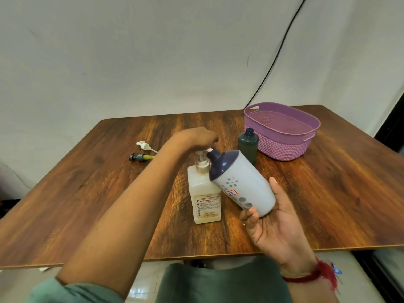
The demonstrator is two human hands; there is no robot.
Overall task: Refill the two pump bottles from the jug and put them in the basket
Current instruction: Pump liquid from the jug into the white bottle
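Note:
A pale jug point(205, 193) with a white pump and a printed label stands mid-table. My left hand point(197, 137) rests on top of its pump head with fingers curled over it. My right hand point(271, 221) holds a white bottle point(242, 182) with a dark purple top by its base, tilted so its open neck sits at the jug's pump spout. A dark green bottle point(248, 145) stands upright without a pump, beside the purple basket point(282, 130) at the back right.
Two loose pump heads lie at the back left: a white one point(144, 146) and a dark one with a yellow tube point(141, 157). A black cable point(275, 60) runs down the wall behind the basket. The wooden table point(87, 193) ends near my lap.

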